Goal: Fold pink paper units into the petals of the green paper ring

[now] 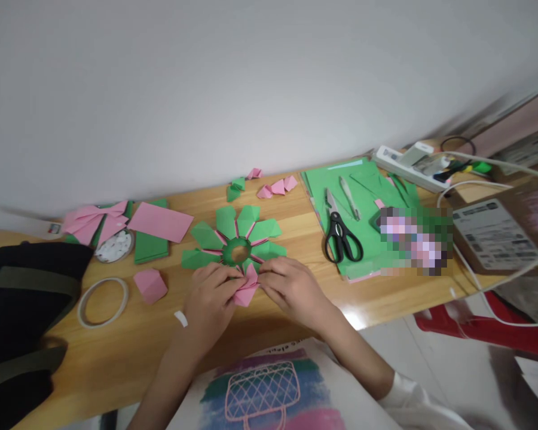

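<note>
A ring of folded green paper petals [226,221] with pink edges between them lies on the wooden table in front of me. At its near side is a folded pink paper petal [246,292]. My left hand [213,295] pinches this pink petal from the left, thumb and fingers together. From the right, my right hand [293,289] has its fingers closed at the petal's other edge and against the ring. The fingertips partly cover where the pink petal meets the ring. A loose pink folded piece [150,285] rests left of my left hand.
Left are a tape roll [103,303], pink paper sheets [161,221] and a black bag [22,298]. Small folded pink pieces [278,187] lie behind the ring. Rightward are black-handled scissors [339,236], a cutter [349,198], green paper [314,182] and a power strip [406,167] with cables.
</note>
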The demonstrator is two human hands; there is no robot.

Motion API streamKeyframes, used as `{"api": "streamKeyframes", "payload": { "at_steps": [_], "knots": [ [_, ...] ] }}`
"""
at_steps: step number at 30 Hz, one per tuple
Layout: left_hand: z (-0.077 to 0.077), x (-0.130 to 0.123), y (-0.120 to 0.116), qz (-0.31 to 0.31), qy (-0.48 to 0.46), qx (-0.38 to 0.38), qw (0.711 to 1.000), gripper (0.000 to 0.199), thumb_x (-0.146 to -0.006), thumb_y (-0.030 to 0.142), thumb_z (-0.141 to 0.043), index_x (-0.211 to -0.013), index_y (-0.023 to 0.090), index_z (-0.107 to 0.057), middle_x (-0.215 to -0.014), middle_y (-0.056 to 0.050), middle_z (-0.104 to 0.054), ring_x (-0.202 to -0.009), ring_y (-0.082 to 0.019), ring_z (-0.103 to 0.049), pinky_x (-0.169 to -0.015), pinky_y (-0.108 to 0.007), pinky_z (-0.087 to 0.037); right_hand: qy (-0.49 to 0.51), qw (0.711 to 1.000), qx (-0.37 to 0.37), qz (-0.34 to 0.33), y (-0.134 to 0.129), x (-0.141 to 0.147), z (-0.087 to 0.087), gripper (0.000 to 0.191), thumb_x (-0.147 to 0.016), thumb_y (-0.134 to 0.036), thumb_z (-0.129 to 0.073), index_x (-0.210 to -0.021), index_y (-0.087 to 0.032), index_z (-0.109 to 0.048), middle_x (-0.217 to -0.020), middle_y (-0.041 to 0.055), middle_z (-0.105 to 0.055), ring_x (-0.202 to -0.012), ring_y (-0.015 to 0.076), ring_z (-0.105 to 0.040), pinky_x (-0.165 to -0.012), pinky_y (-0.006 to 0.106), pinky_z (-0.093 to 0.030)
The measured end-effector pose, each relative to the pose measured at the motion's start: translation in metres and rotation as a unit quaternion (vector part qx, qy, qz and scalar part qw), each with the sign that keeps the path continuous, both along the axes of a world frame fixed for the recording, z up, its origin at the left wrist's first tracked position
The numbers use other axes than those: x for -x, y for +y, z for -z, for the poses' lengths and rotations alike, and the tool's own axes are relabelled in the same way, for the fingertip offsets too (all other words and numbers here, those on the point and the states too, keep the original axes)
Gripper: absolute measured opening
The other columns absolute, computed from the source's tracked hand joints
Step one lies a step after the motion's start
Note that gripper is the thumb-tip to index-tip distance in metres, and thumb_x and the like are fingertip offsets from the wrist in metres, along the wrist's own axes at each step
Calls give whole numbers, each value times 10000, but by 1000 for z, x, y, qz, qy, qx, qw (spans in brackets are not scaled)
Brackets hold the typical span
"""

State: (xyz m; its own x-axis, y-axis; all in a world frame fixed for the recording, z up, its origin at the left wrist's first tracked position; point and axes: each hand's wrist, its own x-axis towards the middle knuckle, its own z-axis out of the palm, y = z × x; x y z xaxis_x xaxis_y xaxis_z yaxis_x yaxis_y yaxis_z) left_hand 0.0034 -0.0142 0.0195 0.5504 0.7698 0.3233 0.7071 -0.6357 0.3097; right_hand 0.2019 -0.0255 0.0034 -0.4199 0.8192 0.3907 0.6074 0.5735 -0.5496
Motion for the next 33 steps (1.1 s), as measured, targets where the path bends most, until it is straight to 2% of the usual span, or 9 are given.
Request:
{"api": "streamKeyframes", "payload": {
  "at_steps": [9,16,23,33],
  "knots": [
    [8,5,2,-7,9,-20,1000,212,-834,79,-502,-766,193,-667,-803,-18,-707,-745,-185,-592,-643,-323,-419,2,1000,8,2,0,-2,-1,206,-946,-213,-508,-899,-188,-707,-912,46,-706,-851,166,-628,-732,289,-491],
    [5,4,3,16,-11,-24,1000,225,-834,44,-527,-780,208,-672,-753,-9,-703,-716,-186,-579,-620,-314,-390,-7,1000,14,2,0,-2,-1,214,-949,-214,-498,-883,-208,-701,-920,37,-699,-833,164,-618,-721,293,-484],
    [6,4,3,12,-1,-26,1000,283,-847,46,-492,-800,230,-702,-744,-8,-697,-717,-179,-576,-612,-330,-395,-4,1000,9,4,-1,-3,-1,200,-941,-207,-513,-863,-212,-697,-913,36,-700,-828,165,-618,-717,291,-484],
    [2,3,4,-4,1,-24,1000,198,-858,111,-501,-788,205,-661,-800,-12,-712,-739,-180,-616,-639,-313,-439,4,1000,-16,11,1,-3,1,214,-949,-219,-499,-901,-201,-707,-921,45,-713,-833,171,-638,-717,293,-504]
  ]
}}
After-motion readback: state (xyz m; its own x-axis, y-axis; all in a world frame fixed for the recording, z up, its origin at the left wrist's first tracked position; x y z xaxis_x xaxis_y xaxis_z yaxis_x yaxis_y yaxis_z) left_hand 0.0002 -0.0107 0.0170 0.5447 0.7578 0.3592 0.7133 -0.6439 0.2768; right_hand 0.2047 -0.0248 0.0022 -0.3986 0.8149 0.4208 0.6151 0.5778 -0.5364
